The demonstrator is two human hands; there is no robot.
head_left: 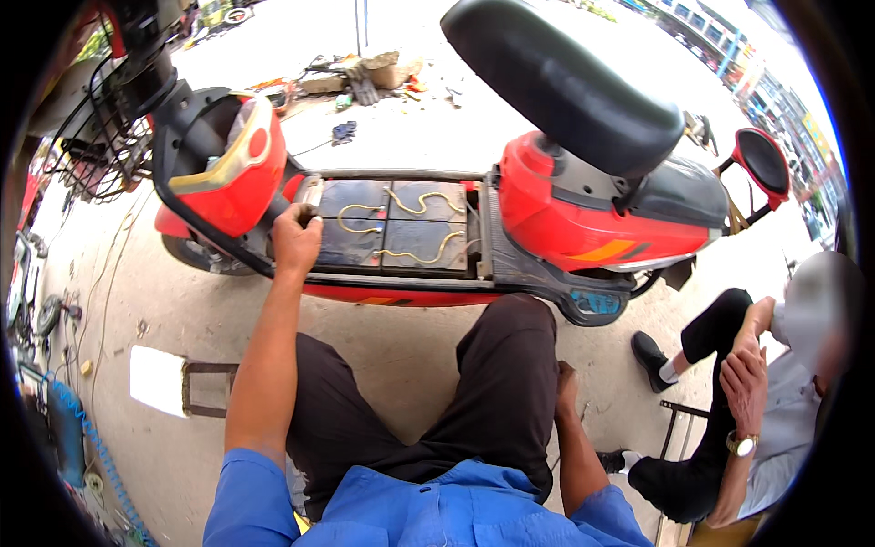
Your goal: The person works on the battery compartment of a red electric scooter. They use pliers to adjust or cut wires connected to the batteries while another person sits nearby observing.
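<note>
In front of me a red electric scooter (392,299) stands sideways, its floorboard compartment uncovered. Inside lie several dark batteries (351,244) joined by yellowish wires (419,258). My left hand (296,239) is at the compartment's left end, beside the batteries, with its fingers curled together; what they grip, if anything, is hidden. Low beside my right thigh hangs my right hand (567,390), its fingers mostly out of sight. The scooter's black seat (565,82) is tilted up at the right.
A person (743,392) sits close on my right with hands crossed over a knee. A small white-topped stool (157,381) stands at the left, near a coiled blue hose (87,428). Beyond the scooter lie rubble and scraps (365,77). A wire basket (96,164) is at the far left.
</note>
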